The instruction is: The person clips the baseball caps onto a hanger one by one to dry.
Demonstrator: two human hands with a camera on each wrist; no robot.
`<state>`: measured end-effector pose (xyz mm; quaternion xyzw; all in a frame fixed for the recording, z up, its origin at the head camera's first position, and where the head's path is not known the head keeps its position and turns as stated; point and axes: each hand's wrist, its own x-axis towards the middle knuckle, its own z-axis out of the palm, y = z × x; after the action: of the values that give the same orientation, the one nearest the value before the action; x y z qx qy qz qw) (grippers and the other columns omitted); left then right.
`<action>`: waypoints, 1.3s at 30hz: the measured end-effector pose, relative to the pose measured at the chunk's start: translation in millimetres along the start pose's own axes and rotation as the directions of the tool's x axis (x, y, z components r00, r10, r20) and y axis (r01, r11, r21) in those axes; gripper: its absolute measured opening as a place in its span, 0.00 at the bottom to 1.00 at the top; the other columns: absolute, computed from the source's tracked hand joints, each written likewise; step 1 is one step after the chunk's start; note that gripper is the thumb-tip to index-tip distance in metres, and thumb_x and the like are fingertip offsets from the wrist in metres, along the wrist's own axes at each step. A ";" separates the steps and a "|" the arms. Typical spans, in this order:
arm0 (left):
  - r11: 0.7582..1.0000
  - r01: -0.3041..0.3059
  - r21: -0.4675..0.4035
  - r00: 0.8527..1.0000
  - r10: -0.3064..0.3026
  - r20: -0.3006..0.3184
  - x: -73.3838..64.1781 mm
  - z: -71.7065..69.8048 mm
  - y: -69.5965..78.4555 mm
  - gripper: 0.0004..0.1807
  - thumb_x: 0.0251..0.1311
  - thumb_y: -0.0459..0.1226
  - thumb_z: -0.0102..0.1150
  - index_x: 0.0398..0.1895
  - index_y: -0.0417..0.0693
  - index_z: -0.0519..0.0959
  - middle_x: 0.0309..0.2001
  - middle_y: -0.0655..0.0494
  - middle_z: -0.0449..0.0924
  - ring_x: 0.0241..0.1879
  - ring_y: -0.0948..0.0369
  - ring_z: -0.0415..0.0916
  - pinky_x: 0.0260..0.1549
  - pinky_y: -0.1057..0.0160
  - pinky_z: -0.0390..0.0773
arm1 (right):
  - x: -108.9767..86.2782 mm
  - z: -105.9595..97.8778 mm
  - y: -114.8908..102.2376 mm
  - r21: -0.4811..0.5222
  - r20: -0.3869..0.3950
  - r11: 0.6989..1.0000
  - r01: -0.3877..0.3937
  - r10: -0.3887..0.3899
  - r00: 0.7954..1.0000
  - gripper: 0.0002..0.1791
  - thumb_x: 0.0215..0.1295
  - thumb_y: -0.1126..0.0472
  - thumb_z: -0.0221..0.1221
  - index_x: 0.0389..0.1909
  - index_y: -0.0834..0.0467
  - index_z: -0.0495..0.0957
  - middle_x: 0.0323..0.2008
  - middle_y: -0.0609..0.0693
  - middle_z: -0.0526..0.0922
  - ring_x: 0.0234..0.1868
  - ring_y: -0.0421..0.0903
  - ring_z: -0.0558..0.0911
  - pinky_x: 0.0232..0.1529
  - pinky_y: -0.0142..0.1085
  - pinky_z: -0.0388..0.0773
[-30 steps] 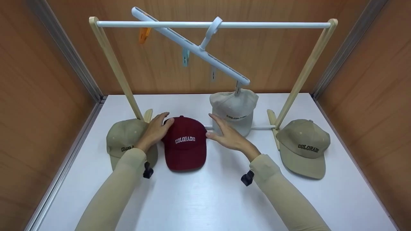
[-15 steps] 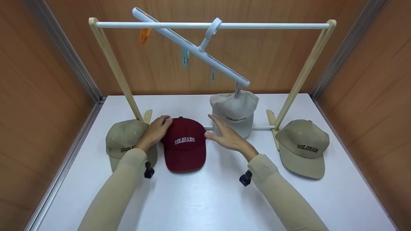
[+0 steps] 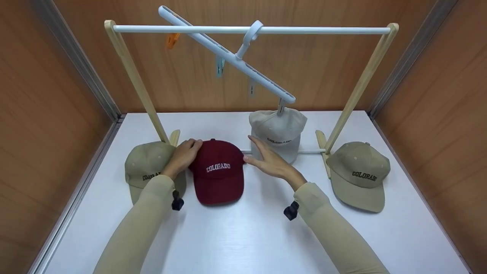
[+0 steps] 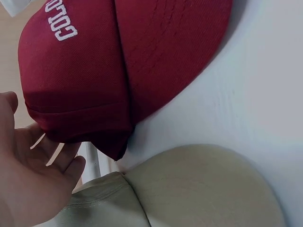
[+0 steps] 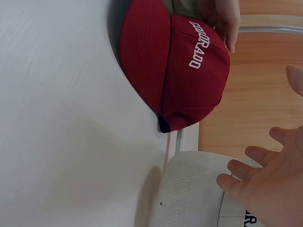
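A dark red baseball cap [image 3: 218,171] lettered COLORADO sits on the white table, brim toward me. My left hand [image 3: 183,156] is at its left side; in the left wrist view the fingers reach behind the cap's lower edge, with the thumb apart from it. My right hand [image 3: 272,163] is spread at the cap's right side, holding nothing, its palm showing in the right wrist view. Behind that hand, an off-white cap [image 3: 279,131] hangs from a clip on a tilted pale-blue hanger [image 3: 228,57]. A khaki cap [image 3: 146,163] lies partly under my left arm in the head view.
A rack with a white top rod [image 3: 323,30] and wooden side legs [image 3: 352,87] stands at the back, holding the hanger. Orange clip [image 3: 172,40] and blue clip [image 3: 220,66] dangle from the hanger. Another khaki cap [image 3: 359,177] lies at right. Wood-panel walls enclose the table.
My left hand has shifted slightly, its thumb drawing off the red cap's crown toward the fingers. The red cap has slid very slightly left and toward me. The right hand has barely moved.
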<state>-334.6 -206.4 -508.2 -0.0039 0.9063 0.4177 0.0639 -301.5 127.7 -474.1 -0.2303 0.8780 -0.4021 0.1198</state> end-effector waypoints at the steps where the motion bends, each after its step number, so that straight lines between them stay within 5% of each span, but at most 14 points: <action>1: 1.000 0.002 -0.007 1.000 -0.002 -0.003 -0.1 0.1 0.3 0.36 0.83 0.60 0.33 0.67 0.40 0.74 0.63 0.39 0.75 0.64 0.44 0.72 0.67 0.44 0.68 | 0.0 0.0 0.3 0.000 -0.002 1.000 0.001 -0.001 1.000 0.48 0.76 0.33 0.54 0.87 0.44 0.46 0.86 0.52 0.48 0.85 0.56 0.48 0.79 0.64 0.49; 16: 0.996 0.003 -0.089 1.000 -0.005 -0.027 -5.7 -1.4 1.3 0.25 0.83 0.56 0.42 0.53 0.44 0.75 0.51 0.44 0.78 0.50 0.50 0.74 0.51 0.54 0.72 | 1.4 -0.1 4.6 -0.011 -0.031 1.000 0.023 -0.023 0.999 0.47 0.76 0.36 0.56 0.87 0.49 0.48 0.85 0.55 0.50 0.85 0.56 0.48 0.81 0.60 0.48; 24: 0.995 0.007 -0.099 0.999 -0.011 -0.049 -4.4 -0.2 -1.9 0.26 0.82 0.58 0.42 0.53 0.45 0.75 0.51 0.46 0.77 0.50 0.52 0.73 0.52 0.55 0.72 | 1.6 -1.2 6.5 -0.011 -0.029 0.999 0.043 -0.044 0.999 0.45 0.78 0.44 0.56 0.87 0.51 0.48 0.85 0.57 0.50 0.85 0.58 0.48 0.80 0.63 0.47; 39: 0.987 -0.014 -0.159 0.998 0.003 -0.065 -9.2 0.1 2.4 0.23 0.81 0.57 0.44 0.52 0.47 0.74 0.49 0.48 0.77 0.48 0.53 0.72 0.50 0.55 0.72 | 1.2 -1.9 4.5 -0.016 -0.034 0.999 0.029 -0.030 0.999 0.45 0.77 0.41 0.56 0.87 0.50 0.49 0.85 0.56 0.51 0.85 0.58 0.48 0.80 0.63 0.47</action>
<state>-325.6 -205.1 -505.3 -0.0185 0.8717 0.4886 0.0324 -304.7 130.9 -476.3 -0.2371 0.8796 -0.4009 0.0968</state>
